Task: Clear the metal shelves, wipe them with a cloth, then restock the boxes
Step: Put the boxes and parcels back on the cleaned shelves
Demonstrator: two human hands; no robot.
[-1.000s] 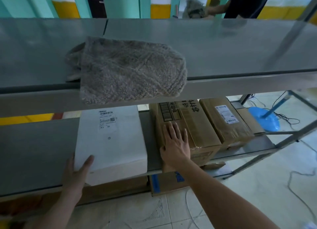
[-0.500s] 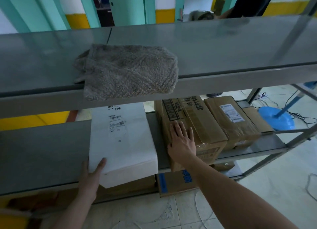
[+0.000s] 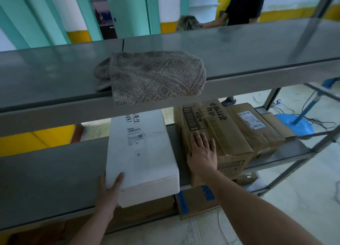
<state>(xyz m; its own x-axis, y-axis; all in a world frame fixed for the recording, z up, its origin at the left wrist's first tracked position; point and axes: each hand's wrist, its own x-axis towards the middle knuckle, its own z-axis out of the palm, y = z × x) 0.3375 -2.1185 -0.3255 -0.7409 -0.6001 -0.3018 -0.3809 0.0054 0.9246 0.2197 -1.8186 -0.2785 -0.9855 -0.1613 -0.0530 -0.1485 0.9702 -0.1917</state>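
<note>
A long white box (image 3: 143, 152), plain but for a printed label and black handwriting at its far end, lay lengthwise on the middle shelf (image 3: 46, 171), its near end jutting over the shelf's front edge. The person's left hand (image 3: 108, 193) clasped the box's near left corner, thumb laid on top, the fingers hidden along its side. Just right of the box, the right hand (image 3: 202, 154) rested flat, fingers straight, on a taped brown carton (image 3: 220, 130). Above the box, a grey fleecy cloth (image 3: 156, 77) draped over the upper shelf (image 3: 46, 70).
</note>
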